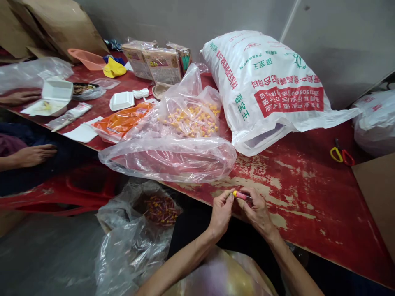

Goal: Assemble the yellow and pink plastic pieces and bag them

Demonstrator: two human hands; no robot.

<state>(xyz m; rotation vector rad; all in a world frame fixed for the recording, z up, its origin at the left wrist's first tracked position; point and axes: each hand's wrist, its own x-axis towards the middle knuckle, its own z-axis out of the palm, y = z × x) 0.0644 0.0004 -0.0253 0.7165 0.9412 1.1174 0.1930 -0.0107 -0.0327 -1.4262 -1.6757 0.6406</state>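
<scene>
Left hand (pixel 220 213), right hand (pixel 257 210): fingers of both pinched on yellow-capped tube (pixel 240 195) at worn red surface (pixel 308 185) edge. Loose pinch could drop tube off edge, likely past open bag (pixel 138 230) at 9 o'clock.

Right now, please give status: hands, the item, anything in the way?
Left hand and right hand both pinch small yellow-capped tube at red table edge. Clear bag just beyond, apart from hands.

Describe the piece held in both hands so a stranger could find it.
Start at the worn red table and go to its near edge, where the left hand and right hand meet. Pinched between them is a small pink tube with a yellow end, the only one outside the bags.
</scene>
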